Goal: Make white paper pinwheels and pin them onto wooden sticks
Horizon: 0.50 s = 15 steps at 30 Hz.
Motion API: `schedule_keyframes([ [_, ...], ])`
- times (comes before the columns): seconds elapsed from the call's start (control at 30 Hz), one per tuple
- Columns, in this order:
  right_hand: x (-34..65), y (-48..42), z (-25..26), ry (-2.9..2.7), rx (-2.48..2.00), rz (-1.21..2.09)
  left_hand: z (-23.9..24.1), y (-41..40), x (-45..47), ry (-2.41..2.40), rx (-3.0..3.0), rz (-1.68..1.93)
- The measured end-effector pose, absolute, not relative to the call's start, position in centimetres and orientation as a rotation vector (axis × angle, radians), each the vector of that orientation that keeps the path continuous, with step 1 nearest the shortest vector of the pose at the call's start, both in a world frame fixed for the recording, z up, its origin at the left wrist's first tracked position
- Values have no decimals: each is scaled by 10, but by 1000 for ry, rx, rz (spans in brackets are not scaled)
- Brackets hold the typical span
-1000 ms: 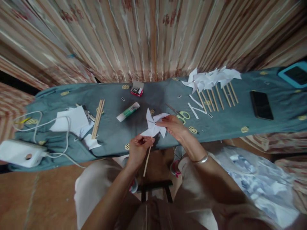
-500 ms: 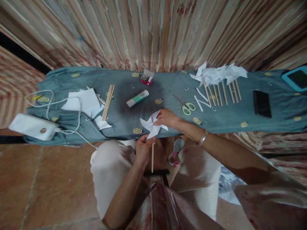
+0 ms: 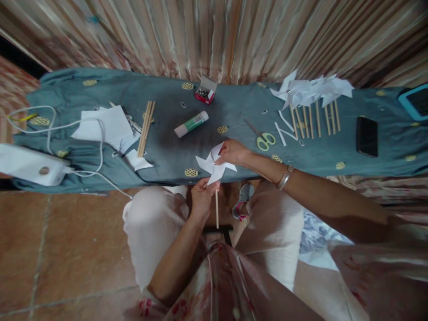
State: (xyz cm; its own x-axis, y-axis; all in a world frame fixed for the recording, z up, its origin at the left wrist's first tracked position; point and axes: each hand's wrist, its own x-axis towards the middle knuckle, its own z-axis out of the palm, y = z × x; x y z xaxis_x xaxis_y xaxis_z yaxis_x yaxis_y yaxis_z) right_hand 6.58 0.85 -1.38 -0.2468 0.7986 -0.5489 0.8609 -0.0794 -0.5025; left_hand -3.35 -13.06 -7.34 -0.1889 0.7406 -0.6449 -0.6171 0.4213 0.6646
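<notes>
A white paper pinwheel with a pin at its centre is between my hands at the table's near edge. My left hand is closed around the top of its wooden stick, just below the blades, and the stick hangs down over my lap. From the right, my right hand pinches the paper near the centre pin. The fingertips of that hand partly cover one blade. Farther back on the cloth lie a glue stick and green-handled scissors.
A red box of pins stands open at the back. Finished pinwheels lie in a row at right, near paper strips and a black phone. At left are loose sticks, paper sheets and a white power bank with cables.
The view has shifted, so the table sits higher in the picture. Both hands keep their hold on the pinwheel, with only slight movement.
</notes>
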Motion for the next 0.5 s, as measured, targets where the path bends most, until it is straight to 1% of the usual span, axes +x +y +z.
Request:
schedule_keyframes([
  [0.5, 68, 8, -22, 2070, 1949, -1346, -72, -130, -34, 1276, 131, 1234],
])
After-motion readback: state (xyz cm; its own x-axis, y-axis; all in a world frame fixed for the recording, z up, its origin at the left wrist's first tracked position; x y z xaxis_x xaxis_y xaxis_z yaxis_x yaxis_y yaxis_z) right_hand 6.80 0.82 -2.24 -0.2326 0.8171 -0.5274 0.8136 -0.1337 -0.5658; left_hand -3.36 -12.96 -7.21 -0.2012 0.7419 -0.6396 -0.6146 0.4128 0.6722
